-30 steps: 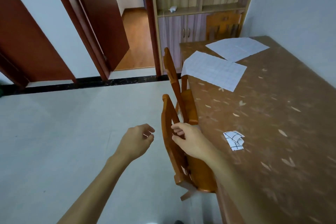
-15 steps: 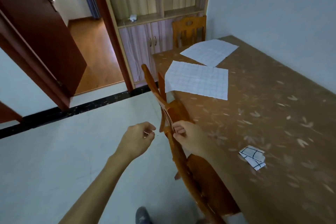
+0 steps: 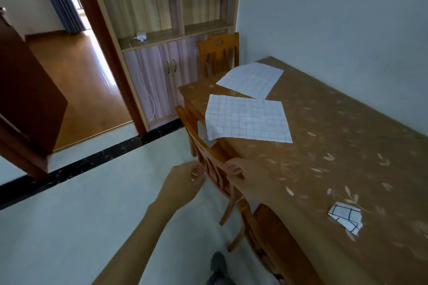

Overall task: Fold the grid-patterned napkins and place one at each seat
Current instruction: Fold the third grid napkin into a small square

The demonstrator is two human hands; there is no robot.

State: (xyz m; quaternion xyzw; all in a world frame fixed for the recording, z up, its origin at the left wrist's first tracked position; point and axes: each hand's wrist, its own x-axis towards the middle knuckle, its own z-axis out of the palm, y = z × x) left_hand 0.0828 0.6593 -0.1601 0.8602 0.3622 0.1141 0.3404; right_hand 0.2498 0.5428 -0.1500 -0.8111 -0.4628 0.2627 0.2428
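Two grid-patterned napkins lie flat and unfolded on the brown table [image 3: 347, 146]: the nearer napkin [image 3: 247, 120] overhangs the table's left edge, and the farther napkin [image 3: 252, 78] lies at the far corner. A small folded napkin [image 3: 345, 215] rests at the lower right of the table. My right hand [image 3: 245, 178] grips the backrest of a wooden chair [image 3: 194, 136] standing at the table's left side. My left hand [image 3: 183, 183] hovers just left of that backrest, its fingers loosely curled and holding nothing.
A second chair [image 3: 278, 243] is tucked in nearer to me, and a third chair [image 3: 217, 53] stands at the table's far end. A cabinet [image 3: 157, 65] and an open doorway [image 3: 76, 71] are beyond. A dark door [image 3: 25, 99] stands left. My foot [image 3: 217, 264] is on the pale floor.
The view has swung right and moved closer to the flat napkins. The folded napkin now sits lower right. My right hand kept hold of the chair back; my left hand came closer to it.
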